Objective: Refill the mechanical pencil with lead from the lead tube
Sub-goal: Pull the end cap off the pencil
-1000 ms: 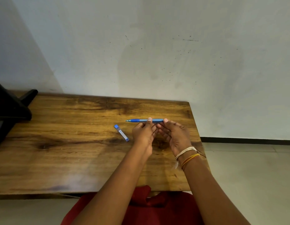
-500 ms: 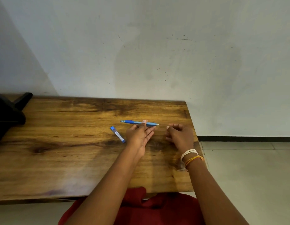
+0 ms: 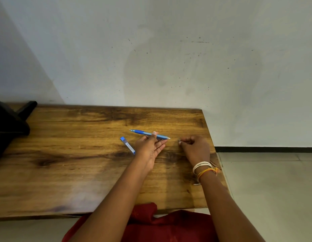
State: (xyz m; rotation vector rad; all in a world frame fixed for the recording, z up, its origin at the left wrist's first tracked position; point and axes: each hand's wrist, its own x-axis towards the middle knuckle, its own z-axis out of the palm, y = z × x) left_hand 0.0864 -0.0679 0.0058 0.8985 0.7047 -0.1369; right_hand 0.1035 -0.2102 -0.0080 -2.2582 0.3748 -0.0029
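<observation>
A blue mechanical pencil (image 3: pixel 143 132) lies level just above the wooden table (image 3: pixel 64 163), tip pointing left. My left hand (image 3: pixel 150 148) holds it around the middle, thumb on top and fingers underneath. The pencil's pale right end sticks out past my fingers. My right hand (image 3: pixel 195 149) rests on the table a short way right of that end, with its fingertips pinched on a tiny pale piece that looks like the pencil's end cap. The lead tube (image 3: pixel 127 145), clear with blue ends, lies flat and slanted just left of my left hand.
A black stand (image 3: pixel 8 123) occupies the table's far left corner. The table's right edge runs close to my right wrist, with tiled floor (image 3: pixel 265 189) beyond it. A white wall rises directly behind the table. Red cloth (image 3: pixel 151 222) is at the near edge.
Both hands were on the pencil a second ago. My right hand has pulled away to the right with fingertips pinched, while my left hand keeps the pencil, now tilted slightly.
</observation>
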